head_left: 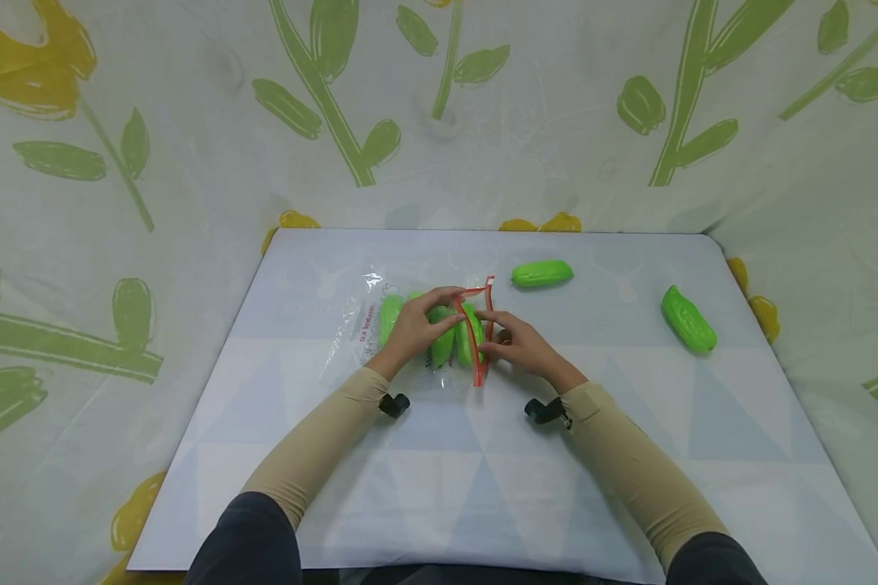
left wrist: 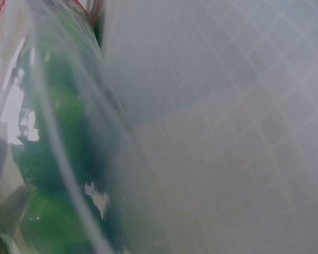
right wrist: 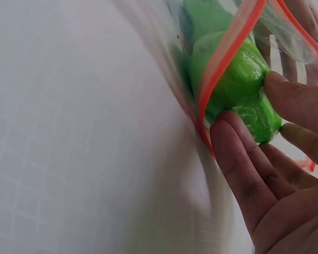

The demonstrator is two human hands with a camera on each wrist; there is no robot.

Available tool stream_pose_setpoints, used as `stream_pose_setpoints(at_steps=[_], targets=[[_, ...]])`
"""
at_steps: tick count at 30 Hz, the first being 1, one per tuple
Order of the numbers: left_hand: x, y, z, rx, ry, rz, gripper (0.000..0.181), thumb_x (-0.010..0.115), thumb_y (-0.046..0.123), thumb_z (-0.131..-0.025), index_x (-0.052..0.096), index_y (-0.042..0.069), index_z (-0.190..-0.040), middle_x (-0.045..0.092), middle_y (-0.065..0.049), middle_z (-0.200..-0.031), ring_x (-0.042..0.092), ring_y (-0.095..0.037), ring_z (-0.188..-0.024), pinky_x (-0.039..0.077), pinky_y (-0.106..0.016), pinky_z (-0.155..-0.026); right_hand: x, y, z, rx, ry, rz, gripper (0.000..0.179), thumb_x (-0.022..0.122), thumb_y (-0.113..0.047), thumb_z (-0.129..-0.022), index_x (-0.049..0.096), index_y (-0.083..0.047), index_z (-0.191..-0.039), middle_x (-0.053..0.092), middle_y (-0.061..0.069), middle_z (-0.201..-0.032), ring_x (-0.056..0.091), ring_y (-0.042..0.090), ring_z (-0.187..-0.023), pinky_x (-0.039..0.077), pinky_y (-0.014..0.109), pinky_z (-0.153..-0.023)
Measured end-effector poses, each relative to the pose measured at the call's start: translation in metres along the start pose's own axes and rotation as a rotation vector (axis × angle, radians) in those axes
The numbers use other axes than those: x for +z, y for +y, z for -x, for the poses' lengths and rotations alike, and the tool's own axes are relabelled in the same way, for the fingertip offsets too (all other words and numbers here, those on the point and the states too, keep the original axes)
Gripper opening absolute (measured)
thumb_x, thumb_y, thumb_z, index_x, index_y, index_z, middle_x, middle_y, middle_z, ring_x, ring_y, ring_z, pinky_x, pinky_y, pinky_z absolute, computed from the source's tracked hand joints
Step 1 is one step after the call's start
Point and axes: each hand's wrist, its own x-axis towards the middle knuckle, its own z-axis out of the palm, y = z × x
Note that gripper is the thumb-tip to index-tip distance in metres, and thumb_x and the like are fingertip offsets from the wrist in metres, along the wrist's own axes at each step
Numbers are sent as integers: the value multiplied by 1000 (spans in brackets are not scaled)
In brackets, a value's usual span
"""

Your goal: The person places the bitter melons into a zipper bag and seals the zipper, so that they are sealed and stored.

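Note:
A clear zip bag [head_left: 351, 337] with a red zip edge [head_left: 477, 370] lies mid-table, its mouth open to the right. Several bright green, ridged, elongated vegetables [head_left: 441, 345] show through its film. My left hand [head_left: 419, 327] holds the bag near its mouth, thumb and fingers bent at the red edge. At the opening, my right hand [head_left: 521, 345] grips another green vegetable [right wrist: 238, 69]; its fingers and thumb lie around the near end, while the far part is inside the bag. The left wrist view shows green vegetables [left wrist: 58, 153] behind shiny film, without clearly showing the left fingers.
Two more green vegetables lie on the table: one [head_left: 543, 274] behind the right hand, another [head_left: 689, 319] farther right. The white and pale-blue patterned table [head_left: 439, 504] meets a flower-printed curtain [head_left: 527, 146] at the back. A small black wrist camera [head_left: 393, 405] sits at the left cuff.

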Motion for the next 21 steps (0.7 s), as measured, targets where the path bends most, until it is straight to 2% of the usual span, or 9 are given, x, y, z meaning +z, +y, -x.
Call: stream_pose_setpoints(at_steps=[4, 15, 21], targets=[[0, 0, 0, -3, 0, 7, 45, 77, 22, -93, 64, 19, -136, 73, 0, -121, 67, -16, -112, 49, -41, -105, 0, 1, 1, 13, -1, 5, 65, 75, -20, -95, 46, -13, -153, 54, 13, -140, 67, 23, -91, 55, 35, -77], [0, 0, 0, -14, -12, 12, 46, 76, 25, -94, 63, 20, -137, 72, -1, -123, 65, -16, -116, 47, -41, -107, -1, 3, 3, 47, 2, 2, 64, 74, -27, -95, 47, -16, -152, 55, 12, -140, 67, 26, -99, 56, 39, -82], [0, 0, 0, -14, -8, 16, 46, 77, 24, -93, 63, 19, -137, 73, -2, -121, 66, -17, -114, 48, -42, -106, -3, 4, 4, 72, 13, -1, 64, 73, -29, -96, 47, -17, -153, 51, 10, -148, 66, 27, -104, 56, 44, -88]])
